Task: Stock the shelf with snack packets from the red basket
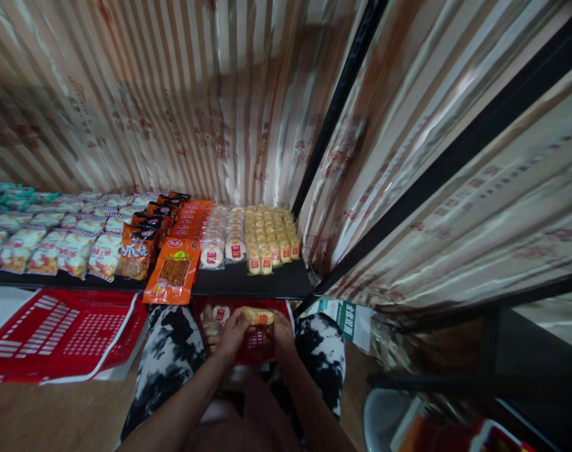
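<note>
My left hand [232,334] and my right hand [282,334] are closed on the two ends of a small yellow snack packet [259,316], held level between my knees. Under it stands a red basket [253,342] with several round white-and-red packets [213,321] in it. Right ahead is a low black shelf [248,285] with rows of small yellow packets [269,235], round white packets [224,235], orange packets [172,271] and more bags to the left.
An empty red basket [64,336] lies on the floor at the left. Striped shiny curtains [172,107] hang behind the shelf and over black frame bars [342,94] on the right. A green-and-white box [349,321] sits by my right knee.
</note>
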`<act>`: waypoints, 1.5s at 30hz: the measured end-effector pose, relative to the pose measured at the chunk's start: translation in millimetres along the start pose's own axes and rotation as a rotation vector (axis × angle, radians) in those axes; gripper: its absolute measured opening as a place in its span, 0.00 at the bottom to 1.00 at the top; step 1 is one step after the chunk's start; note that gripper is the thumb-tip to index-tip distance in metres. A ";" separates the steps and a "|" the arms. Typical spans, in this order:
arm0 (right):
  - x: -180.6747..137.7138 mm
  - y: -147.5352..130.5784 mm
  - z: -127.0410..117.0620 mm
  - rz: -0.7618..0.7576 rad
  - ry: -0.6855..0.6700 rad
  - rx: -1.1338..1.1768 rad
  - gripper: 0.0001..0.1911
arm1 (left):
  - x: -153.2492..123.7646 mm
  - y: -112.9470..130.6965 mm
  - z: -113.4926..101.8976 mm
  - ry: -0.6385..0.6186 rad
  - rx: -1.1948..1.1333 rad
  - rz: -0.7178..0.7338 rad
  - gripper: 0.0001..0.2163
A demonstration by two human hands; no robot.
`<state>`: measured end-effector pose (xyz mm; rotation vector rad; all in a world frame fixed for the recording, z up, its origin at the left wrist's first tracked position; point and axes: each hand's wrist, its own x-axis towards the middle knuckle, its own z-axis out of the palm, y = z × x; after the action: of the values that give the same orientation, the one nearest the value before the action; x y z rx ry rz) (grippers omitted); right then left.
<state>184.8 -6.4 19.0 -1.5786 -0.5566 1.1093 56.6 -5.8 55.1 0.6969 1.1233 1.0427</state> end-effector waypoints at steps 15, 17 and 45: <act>-19.7 -23.0 -10.3 -0.495 0.002 -0.367 0.18 | 17.9 18.1 7.8 -0.009 0.407 0.176 0.14; -24.0 -30.6 -10.8 -0.584 -0.012 -0.488 0.19 | 19.0 21.6 11.0 -0.017 0.478 0.223 0.13; 7.2 -82.8 -23.4 -0.668 0.132 -0.480 0.20 | 50.0 59.2 53.2 0.154 1.176 1.050 0.19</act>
<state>224.2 13.9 93.1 -1.6563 -1.2152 0.3740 92.7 65.5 104.4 2.3463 1.5023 1.2074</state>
